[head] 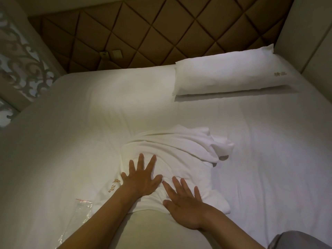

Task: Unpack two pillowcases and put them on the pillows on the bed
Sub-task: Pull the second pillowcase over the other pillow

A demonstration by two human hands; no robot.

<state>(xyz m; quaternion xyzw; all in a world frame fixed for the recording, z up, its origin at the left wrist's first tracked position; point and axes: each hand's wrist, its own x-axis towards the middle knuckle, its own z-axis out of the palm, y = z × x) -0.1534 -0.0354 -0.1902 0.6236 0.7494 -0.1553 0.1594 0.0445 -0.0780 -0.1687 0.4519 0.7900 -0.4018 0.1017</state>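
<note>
Head view: I'm seeing left grip (142,178) and right grip (185,203) pressing flat, fingers spread, holding nothing, on the pillowcase (179,155) lying mid bed (62,141). Fabric is looking soft, light, limp; I'm judging the bunched far hem best for pinching.

Left hand (142,178): flat, fingers spread, on crumpled pillowcase (176,151)
Right hand (186,203): flat, same pillowcase
Cased pillow (228,72): by headboard (143,33)
Plastic bag (81,211): beside left forearm

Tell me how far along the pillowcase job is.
Done: one cased pillow lies by the headboard; a clear plastic bag lies flat on the sheet. In hand: left hand and right hand press flat on the rumpled second pillowcase. Left: smoothing it and setting that pillow beside the first.
</note>
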